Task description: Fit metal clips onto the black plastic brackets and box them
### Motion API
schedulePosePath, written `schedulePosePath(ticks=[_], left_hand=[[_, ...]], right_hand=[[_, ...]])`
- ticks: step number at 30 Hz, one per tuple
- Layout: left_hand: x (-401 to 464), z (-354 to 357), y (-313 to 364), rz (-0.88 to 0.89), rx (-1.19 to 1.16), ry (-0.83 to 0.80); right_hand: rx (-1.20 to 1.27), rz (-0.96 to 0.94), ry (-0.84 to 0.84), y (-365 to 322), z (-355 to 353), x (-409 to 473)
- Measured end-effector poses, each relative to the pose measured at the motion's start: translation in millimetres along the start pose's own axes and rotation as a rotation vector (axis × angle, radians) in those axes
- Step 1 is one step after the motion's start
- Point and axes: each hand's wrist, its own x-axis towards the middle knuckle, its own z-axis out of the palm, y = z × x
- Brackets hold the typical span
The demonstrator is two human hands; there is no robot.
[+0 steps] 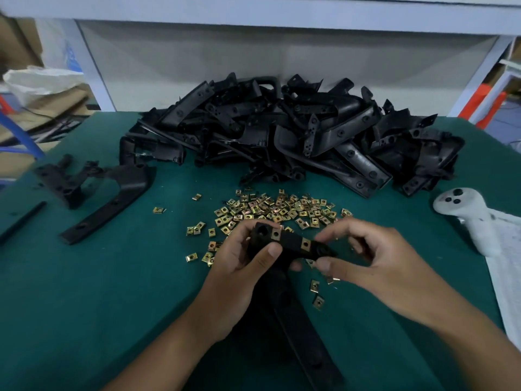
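Observation:
My left hand (239, 266) grips a black plastic bracket (290, 244) just above the green table, thumb across its near face. Two brass-coloured metal clips (305, 244) sit on the bracket's upper arm. My right hand (366, 258) pinches the bracket's right end between thumb and fingers. The bracket's long leg (304, 334) runs down toward me between my forearms. Several loose metal clips (270, 210) lie scattered on the table just beyond my hands. A large heap of black brackets (296, 131) fills the back of the table.
A single bracket (107, 196) lies at the left, with a thin black strip (22, 221) near the left edge. A white controller (465, 210) rests on a white cloth (504, 263) at the right. Cardboard boxes (33, 114) stand beyond the left edge.

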Motion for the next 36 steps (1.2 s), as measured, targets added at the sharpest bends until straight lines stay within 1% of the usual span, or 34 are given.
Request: schedulePosePath(ticks=[2, 4, 12, 15, 19, 24, 29, 33, 36], left_hand=[[-2.8, 3.1, 0.7, -0.015, -0.031, -0.010], [-7.6, 10.7, 1.0, -0.021, -0.055, -0.056], [-36.4, 68.3, 9.7, 0.026, 0.035, -0.251], [-46.1, 102.5, 9.9, 0.058, 0.031, -0.363], [-57.3, 156.3, 8.0, 0.131, 0.091, -0.503], [-70.9, 226.7, -3.2, 0.254, 0.293, -0.711], [-92.0, 287.7, -20.8, 0.488, 0.456, -0.856], [-111.5, 321.5, -30.5, 0.559, 0.504, -0.919], [-122.6, 337.6, -37.5, 0.566, 0.513, -0.957]], right_hand=[[-0.019, -0.021, 0.039, -6.5, -3.8, -10.3], [-0.026, -0.044, 0.065, -10.9, -5.5, -26.0], [-0.151, -0.161, 0.289, -23.6, -25.7, -109.9], [-0.259, -0.158, 0.376, -22.7, -43.6, -146.5], [-0.361, -0.117, 0.516, -18.8, -69.1, -204.0], [-0.486, 0.020, 0.677, -9.7, -93.4, -289.4], [-0.610, 0.211, 0.793, 1.7, -99.6, -369.1], [-0.639, 0.359, 0.855, 5.5, -96.8, -416.0], [-0.682, 0.399, 0.893, 8.3, -95.1, -436.5]])
